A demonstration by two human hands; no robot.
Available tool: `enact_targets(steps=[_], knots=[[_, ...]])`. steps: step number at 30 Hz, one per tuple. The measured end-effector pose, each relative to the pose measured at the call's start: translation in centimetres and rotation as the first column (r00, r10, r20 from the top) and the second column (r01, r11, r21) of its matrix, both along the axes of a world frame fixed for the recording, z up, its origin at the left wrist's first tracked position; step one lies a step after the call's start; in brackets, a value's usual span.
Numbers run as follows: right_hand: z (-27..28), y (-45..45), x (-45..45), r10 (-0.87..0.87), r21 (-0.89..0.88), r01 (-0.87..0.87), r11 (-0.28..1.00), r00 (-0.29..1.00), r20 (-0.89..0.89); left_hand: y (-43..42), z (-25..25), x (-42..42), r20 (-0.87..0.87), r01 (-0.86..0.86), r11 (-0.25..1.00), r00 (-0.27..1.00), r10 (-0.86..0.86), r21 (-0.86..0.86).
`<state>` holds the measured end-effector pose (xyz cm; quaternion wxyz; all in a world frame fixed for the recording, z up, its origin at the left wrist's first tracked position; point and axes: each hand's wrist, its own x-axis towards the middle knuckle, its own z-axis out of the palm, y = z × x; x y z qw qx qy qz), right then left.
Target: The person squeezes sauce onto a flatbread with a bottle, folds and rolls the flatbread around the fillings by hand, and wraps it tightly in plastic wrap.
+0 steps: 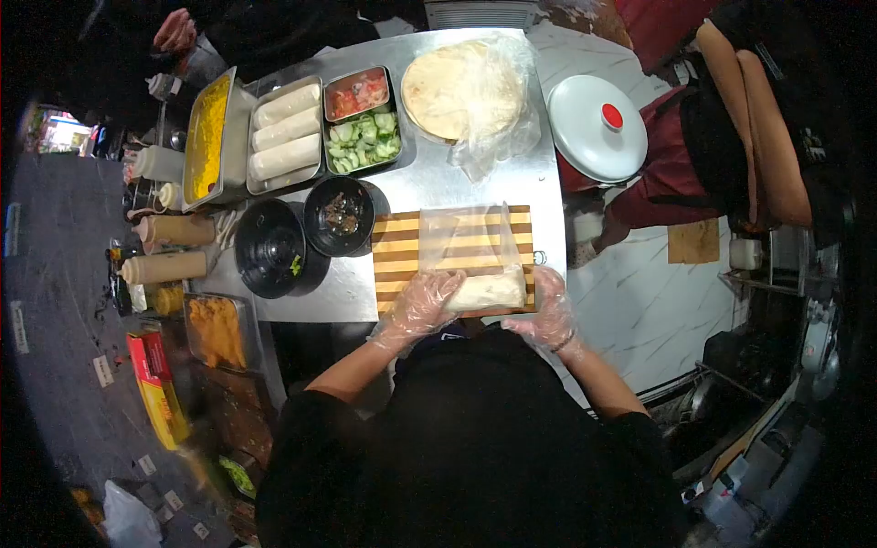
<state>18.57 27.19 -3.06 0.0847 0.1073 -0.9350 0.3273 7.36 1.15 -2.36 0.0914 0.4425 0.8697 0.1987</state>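
A rolled flatbread wrap (491, 290) lies along the near edge of a striped wooden cutting board (396, 245). A clear plastic sheet (464, 239) spreads over the board behind it. My left hand (426, 303), in a clear plastic glove, grips the wrap's left end with its fingers over the top. At the right end is my right hand (551, 312), also gloved, with thumb and fingers apart; it is beside the wrap, and I cannot tell whether it touches it.
Flatbreads (457, 89) lie in plastic behind the board. Left stand black bowls (270, 247), (339, 216), a tray of wraps (287, 137), cucumber (365, 143), tomato (358, 94), yellow food (212, 137) and sauce bottles (169, 267). A person with crossed arms (758, 137) stands right, beside a lidded pot (594, 128).
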Motion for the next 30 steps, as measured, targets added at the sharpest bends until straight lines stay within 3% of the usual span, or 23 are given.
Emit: enact_targets(steps=[1, 2, 3, 6, 10, 12, 15, 19, 22, 24, 25, 27, 28, 30], knots=[[0.1, 0.2, 0.7, -0.142, -0.073, 0.148, 0.986, 0.986, 0.082, 0.0, -0.1, 0.0, 0.003, -0.002, 1.0, 1.0, 0.002, 0.004], [0.2, 0.0, 1.4, -0.127, -0.062, 0.152, 0.986, 0.944, 0.305, -0.1, -0.1, 0.0, 0.007, -0.001, 1.0, 1.0, 0.001, -0.006], [-0.2, -0.8, 1.3, -0.129, -0.057, 0.154, 0.986, 0.942, 0.309, 0.0, -0.2, 0.0, 0.011, 0.0, 1.0, 1.0, 0.0, -0.017], [-2.2, -3.1, -0.1, -0.151, -0.06, 0.152, 0.987, 0.988, 0.022, -0.1, -0.4, -0.2, 0.022, 0.007, 1.0, 1.0, -0.008, 0.027], [-1.5, -3.3, -1.9, -0.166, -0.01, 0.167, 0.986, 0.986, 0.027, -0.1, -0.2, -0.1, 0.086, -0.03, 0.999, 0.996, 0.028, 0.029], [-0.4, -2.7, -3.1, 0.023, 0.143, -0.032, 0.989, 0.998, 0.062, 0.1, 0.2, -0.3, 0.092, -0.028, 1.0, 0.995, 0.029, -0.003], [1.1, -3.1, -4.1, 0.061, 0.271, -0.086, 0.959, 0.993, 0.099, -0.1, 0.4, -0.8, 0.115, -0.011, 0.999, 0.993, 0.016, -0.047], [1.0, -2.9, -4.8, 0.055, 0.31, -0.102, 0.945, 0.986, 0.158, -0.4, 0.4, -1.5, 0.189, -0.028, 0.999, 0.982, 0.022, 0.026], [1.8, -2.5, -6.3, 0.118, 0.257, -0.135, 0.957, 0.99, 0.08, -0.2, 1.1, -1.9, 0.232, -0.003, 0.999, 0.973, 0.011, -0.033], [3.1, -2.3, -7.4, 0.136, 0.204, -0.215, 0.955, 0.929, 0.343, -0.3, 2.1, -0.9, -0.146, -0.064, 0.997, 0.988, 0.057, -0.042], [3.6, -2.4, -7.5, 0.137, 0.206, -0.217, 0.954, 0.929, 0.343, -0.4, 2.4, -0.4, -0.146, -0.066, 0.997, 0.988, 0.06, -0.039], [4.4, -2.6, -8.0, 0.123, 0.246, -0.21, 0.946, 0.937, 0.329, -0.7, 2.9, 0.2, -0.405, -0.16, 0.98, 0.893, 0.194, 0.117], [4.3, -2.6, -8.1, 0.127, 0.247, -0.213, 0.945, 0.937, 0.324, -1.0, 2.9, 0.7, -0.409, -0.163, 0.979, 0.891, 0.198, 0.118], [3.7, -2.5, -7.8, 0.12, 0.278, -0.208, 0.938, 0.946, 0.302, -1.5, 2.6, 1.3, -0.034, -0.473, 0.865, 0.874, 0.484, 0.165]])
